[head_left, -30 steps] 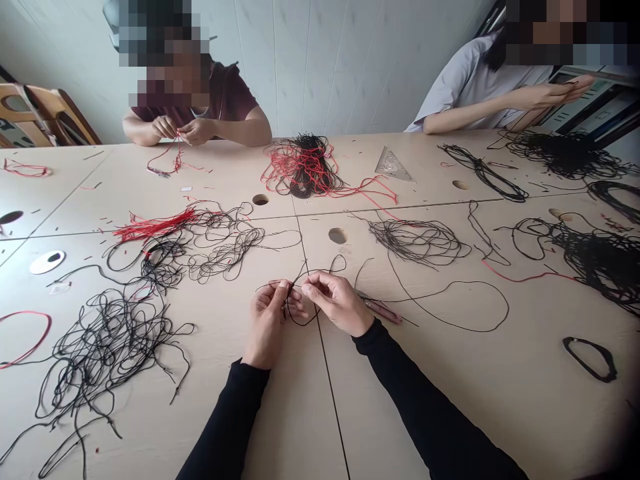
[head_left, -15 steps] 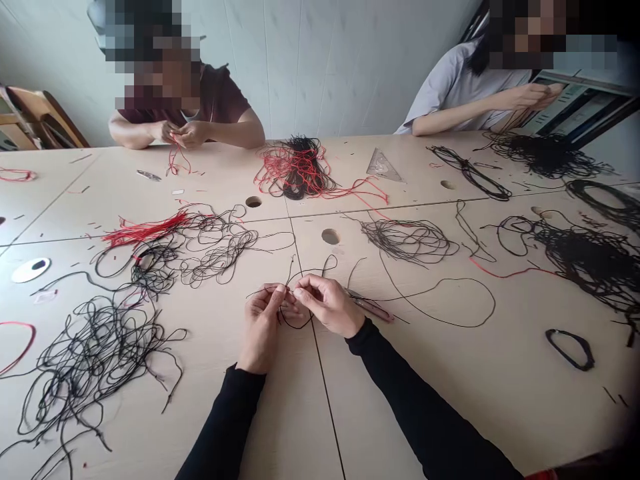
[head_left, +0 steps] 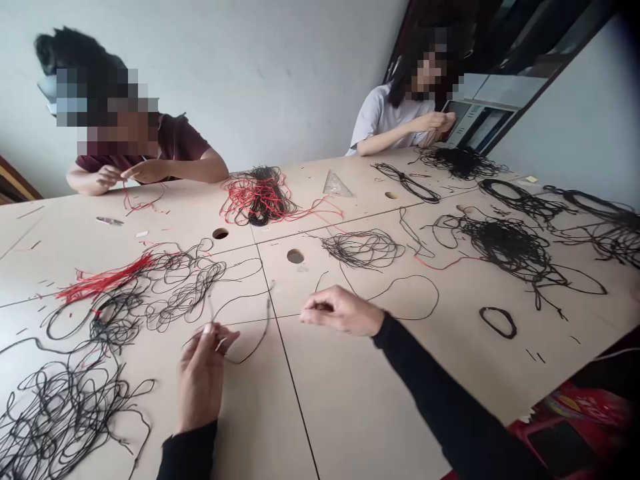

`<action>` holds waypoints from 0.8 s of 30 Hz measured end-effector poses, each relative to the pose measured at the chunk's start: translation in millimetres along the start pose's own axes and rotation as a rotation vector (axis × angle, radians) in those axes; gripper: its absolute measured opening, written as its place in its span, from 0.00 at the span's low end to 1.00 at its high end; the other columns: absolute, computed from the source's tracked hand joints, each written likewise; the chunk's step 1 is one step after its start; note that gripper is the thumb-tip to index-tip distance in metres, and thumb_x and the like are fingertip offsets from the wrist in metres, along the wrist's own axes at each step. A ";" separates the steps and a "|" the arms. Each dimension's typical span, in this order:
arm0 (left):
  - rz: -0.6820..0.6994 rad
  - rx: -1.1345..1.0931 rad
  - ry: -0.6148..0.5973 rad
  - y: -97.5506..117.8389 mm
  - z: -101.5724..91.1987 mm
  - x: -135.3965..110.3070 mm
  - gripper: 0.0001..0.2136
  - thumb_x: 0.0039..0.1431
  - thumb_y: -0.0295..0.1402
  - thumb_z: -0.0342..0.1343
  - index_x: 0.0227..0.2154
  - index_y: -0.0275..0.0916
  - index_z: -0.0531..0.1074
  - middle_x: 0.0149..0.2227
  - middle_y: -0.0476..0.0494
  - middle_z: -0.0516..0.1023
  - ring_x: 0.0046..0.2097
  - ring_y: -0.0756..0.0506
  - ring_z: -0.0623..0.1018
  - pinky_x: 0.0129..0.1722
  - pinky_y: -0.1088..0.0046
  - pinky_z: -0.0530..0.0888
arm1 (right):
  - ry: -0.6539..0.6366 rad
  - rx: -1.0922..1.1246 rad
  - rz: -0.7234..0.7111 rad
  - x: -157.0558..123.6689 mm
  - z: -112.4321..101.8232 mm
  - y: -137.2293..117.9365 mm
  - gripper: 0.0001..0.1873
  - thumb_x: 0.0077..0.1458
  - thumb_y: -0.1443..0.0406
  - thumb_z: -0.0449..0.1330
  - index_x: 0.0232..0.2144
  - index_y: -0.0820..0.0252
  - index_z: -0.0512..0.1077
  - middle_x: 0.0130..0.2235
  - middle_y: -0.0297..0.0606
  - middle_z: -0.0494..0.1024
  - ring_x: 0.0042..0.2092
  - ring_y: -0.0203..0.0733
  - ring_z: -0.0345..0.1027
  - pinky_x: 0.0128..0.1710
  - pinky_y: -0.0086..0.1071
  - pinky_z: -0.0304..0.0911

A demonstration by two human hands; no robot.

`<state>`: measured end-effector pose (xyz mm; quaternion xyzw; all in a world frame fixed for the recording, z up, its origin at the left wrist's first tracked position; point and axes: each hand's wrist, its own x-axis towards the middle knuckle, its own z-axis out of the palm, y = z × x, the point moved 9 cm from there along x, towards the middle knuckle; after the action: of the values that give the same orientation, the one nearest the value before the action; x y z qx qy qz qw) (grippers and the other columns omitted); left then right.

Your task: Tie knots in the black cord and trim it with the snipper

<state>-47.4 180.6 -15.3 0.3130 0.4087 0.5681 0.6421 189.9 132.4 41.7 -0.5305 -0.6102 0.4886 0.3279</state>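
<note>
Near the middle of the table my left hand (head_left: 205, 373) pinches a thin black cord (head_left: 269, 320) between thumb and fingers. Loose loops and ends of that cord stick out to the right and above the fingertips. Farther right, my right hand (head_left: 345, 311) is apart from the left, low over the tabletop, its fingers curled closed. Something dark shows inside those fingers, but I cannot make out what. Beyond the right hand lies a loose bundle of thin black cord (head_left: 365, 249), with one long strand looping out to the right.
A large black cord tangle (head_left: 65, 407) lies at left, below red cords (head_left: 110, 277). A red-and-black heap (head_left: 257, 197) and a clear set square (head_left: 336, 185) lie farther back. More black cord (head_left: 505, 243) is at right. Two people sit across the table, hands raised.
My hands have separated: the left has moved left with the cord, the right has drawn away from it. The pinkish tool beside my right hand no longer shows. The view has shifted right.
</note>
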 end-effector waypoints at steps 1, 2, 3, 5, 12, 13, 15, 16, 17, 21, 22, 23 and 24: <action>0.029 -0.019 0.052 6.5 -11.3 -4.8 0.11 0.46 0.36 0.69 0.28 0.36 0.75 0.31 0.49 0.74 0.34 0.50 0.74 0.38 0.73 0.78 | -0.008 -0.029 0.013 -9.8 -18.6 -5.2 0.20 0.56 0.53 0.60 0.31 0.67 0.77 0.25 0.35 0.74 0.25 0.33 0.62 0.26 0.27 0.57; 0.048 -0.035 0.102 11.5 -22.6 -11.4 0.11 0.45 0.36 0.69 0.28 0.36 0.76 0.31 0.49 0.74 0.34 0.51 0.74 0.37 0.75 0.77 | 0.019 -0.068 0.004 -18.7 -41.0 -13.2 0.20 0.56 0.53 0.60 0.31 0.66 0.77 0.26 0.36 0.75 0.26 0.34 0.64 0.27 0.29 0.59; 0.059 -0.058 0.155 14.9 -34.1 -19.6 0.11 0.44 0.36 0.70 0.27 0.37 0.75 0.30 0.50 0.73 0.34 0.51 0.73 0.35 0.77 0.77 | 0.038 -0.114 -0.029 -25.9 -62.5 -24.4 0.19 0.55 0.53 0.62 0.31 0.65 0.78 0.28 0.37 0.76 0.29 0.35 0.67 0.30 0.30 0.61; 0.043 -0.066 0.258 15.1 -55.1 -39.0 0.13 0.41 0.35 0.72 0.27 0.37 0.75 0.30 0.51 0.73 0.33 0.53 0.72 0.31 0.81 0.75 | 0.098 -0.185 -0.086 -33.1 -103.1 -48.6 0.17 0.53 0.54 0.64 0.29 0.64 0.78 0.28 0.37 0.77 0.30 0.35 0.68 0.32 0.30 0.62; 0.006 -0.012 0.399 3.4 -75.5 -89.8 0.20 0.34 0.42 0.74 0.28 0.36 0.76 0.30 0.51 0.74 0.25 0.55 0.66 0.21 0.80 0.73 | 0.278 0.009 -0.447 18.5 -136.6 -185.5 0.06 0.58 0.67 0.63 0.35 0.66 0.72 0.24 0.26 0.65 0.22 0.26 0.53 0.20 0.23 0.54; 0.021 -0.002 0.402 4.0 -75.0 -91.9 0.19 0.35 0.42 0.73 0.29 0.36 0.76 0.32 0.51 0.75 0.23 0.56 0.64 0.21 0.79 0.74 | 0.288 0.050 -0.493 28.7 -128.4 -212.0 0.03 0.61 0.69 0.60 0.35 0.66 0.71 0.23 0.25 0.63 0.22 0.26 0.52 0.20 0.22 0.53; 0.034 -0.005 0.399 4.2 -75.4 -93.0 0.19 0.37 0.42 0.72 0.30 0.36 0.76 0.34 0.51 0.76 0.21 0.57 0.61 0.21 0.78 0.75 | 0.256 0.094 -0.583 45.5 -105.7 -269.7 0.04 0.64 0.73 0.55 0.37 0.66 0.70 0.22 0.23 0.58 0.21 0.26 0.50 0.19 0.21 0.51; 0.041 -0.023 0.396 4.3 -76.6 -92.6 0.19 0.38 0.41 0.72 0.31 0.37 0.76 0.33 0.51 0.76 0.20 0.58 0.61 0.21 0.77 0.75 | 0.243 0.096 -0.647 49.9 -94.9 -300.5 0.03 0.65 0.71 0.55 0.38 0.66 0.69 0.21 0.23 0.56 0.21 0.27 0.48 0.18 0.21 0.51; 0.050 -0.050 0.394 4.3 -78.6 -91.8 0.18 0.38 0.41 0.72 0.31 0.37 0.76 0.32 0.52 0.76 0.20 0.58 0.60 0.22 0.77 0.76 | 0.242 0.102 -0.712 52.0 -86.2 -330.0 0.05 0.65 0.67 0.56 0.38 0.65 0.68 0.21 0.22 0.54 0.21 0.27 0.47 0.19 0.21 0.51; 0.071 -0.165 0.374 2.2 -86.5 -88.8 0.17 0.40 0.39 0.71 0.31 0.36 0.74 0.28 0.52 0.74 0.21 0.56 0.66 0.29 0.74 0.79 | 0.398 0.104 -0.792 56.7 -73.2 -401.6 0.16 0.72 0.64 0.41 0.38 0.60 0.66 0.25 0.26 0.53 0.22 0.26 0.51 0.23 0.19 0.52; 0.069 -0.181 0.369 1.1 -87.4 -88.6 0.17 0.42 0.38 0.71 0.31 0.35 0.74 0.28 0.52 0.74 0.22 0.55 0.68 0.31 0.73 0.79 | 0.413 0.105 -0.782 60.5 -69.4 -405.1 0.13 0.71 0.64 0.43 0.39 0.58 0.66 0.25 0.26 0.55 0.23 0.27 0.52 0.23 0.20 0.53; 0.066 -0.193 0.365 0.1 -87.9 -88.7 0.16 0.43 0.38 0.70 0.31 0.35 0.73 0.28 0.52 0.74 0.22 0.55 0.69 0.33 0.71 0.80 | 0.427 0.107 -0.764 65.2 -65.7 -401.9 0.11 0.70 0.65 0.46 0.39 0.57 0.67 0.25 0.26 0.56 0.23 0.29 0.53 0.23 0.21 0.54; 0.063 -0.200 0.358 -0.7 -87.5 -88.7 0.15 0.45 0.37 0.69 0.31 0.35 0.73 0.28 0.52 0.74 0.23 0.55 0.70 0.34 0.70 0.80 | 0.439 0.108 -0.733 71.5 -61.5 -391.6 0.08 0.69 0.66 0.49 0.40 0.58 0.67 0.25 0.25 0.58 0.24 0.29 0.53 0.22 0.22 0.53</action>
<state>-126.0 87.6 -42.0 0.1542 0.4479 0.6722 0.5690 102.4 232.7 421.9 -0.3521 -0.6477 0.2467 0.6290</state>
